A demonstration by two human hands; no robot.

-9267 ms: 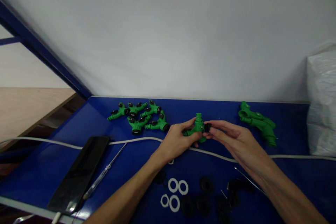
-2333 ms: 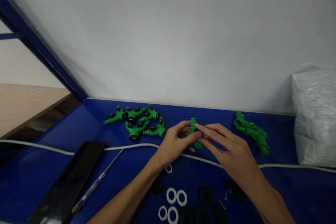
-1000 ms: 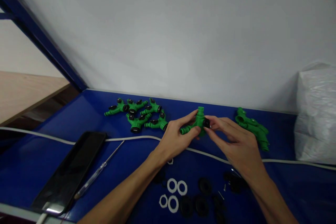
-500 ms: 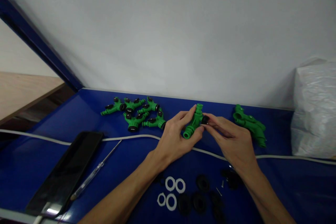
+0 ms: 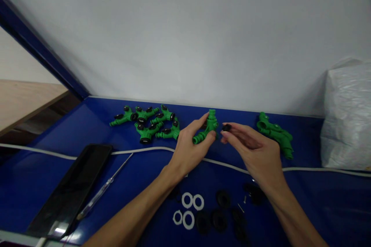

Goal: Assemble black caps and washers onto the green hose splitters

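A green plastic Y-shaped hose splitter is gripped in my left hand, thumb on its near side and index finger along the far side. My right hand pinches a small black part between thumb and fingertips, a short gap to the right of the splitter. What kind of black part it is cannot be made out. Several green splitters with black knobs and collars lie to the left of my hands. More green splitter bodies lie in a pile beyond my right hand.
In front of my forearms lie white ring washers, black rings and small screws. A black phone and a clear-handled screwdriver are at left. A white cable crosses the blue table; a plastic-wrapped bundle stands at right.
The black part has come away from the side of the splitter and stays in my right fingers. My left hand has shifted slightly left with the splitter, turning it.
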